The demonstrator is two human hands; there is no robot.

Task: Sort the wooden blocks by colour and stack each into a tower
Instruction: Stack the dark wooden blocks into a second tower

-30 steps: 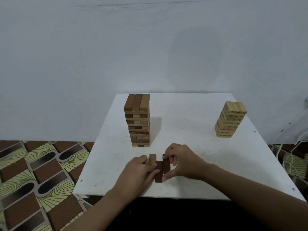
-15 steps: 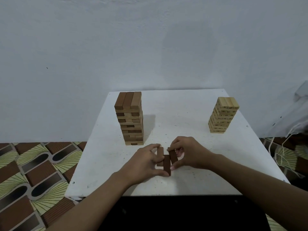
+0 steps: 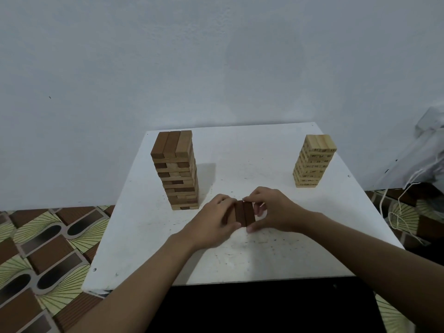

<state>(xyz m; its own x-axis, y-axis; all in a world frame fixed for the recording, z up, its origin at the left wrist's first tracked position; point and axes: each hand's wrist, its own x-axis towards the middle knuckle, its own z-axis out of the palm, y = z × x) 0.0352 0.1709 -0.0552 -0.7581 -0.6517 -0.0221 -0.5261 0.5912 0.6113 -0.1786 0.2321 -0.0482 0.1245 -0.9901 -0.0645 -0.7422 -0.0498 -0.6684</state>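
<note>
Your left hand [image 3: 212, 223] and right hand [image 3: 276, 212] meet over the near middle of the white table [image 3: 240, 260]. Both grip a short row of dark brown blocks [image 3: 245, 212]. The blocks lie flat, long sides touching, squeezed between the two hands. Left fingers curl over the row's left side and hide part of it, so I cannot tell the count; at least two show. Right thumb presses the near end, and right fingers [image 3: 254, 197] hook over the far end.

Just beyond your left knuckles, not touching them, stands the mixed tower [image 3: 176, 169]. It is upright, brown and pale blocks in crossed layers, with three brown-to-tan ones on top. Beyond your right hand and off to its right, well apart, stands the pale tower [image 3: 313, 161], all light wood, upright.

Left of your left forearm, off the table, is patterned floor [image 3: 48, 248]. Right of your right forearm, white cords [image 3: 397, 205] trail down. A whitish bundle [image 3: 430, 150] sits beyond them by the wall [image 3: 216, 56].
</note>
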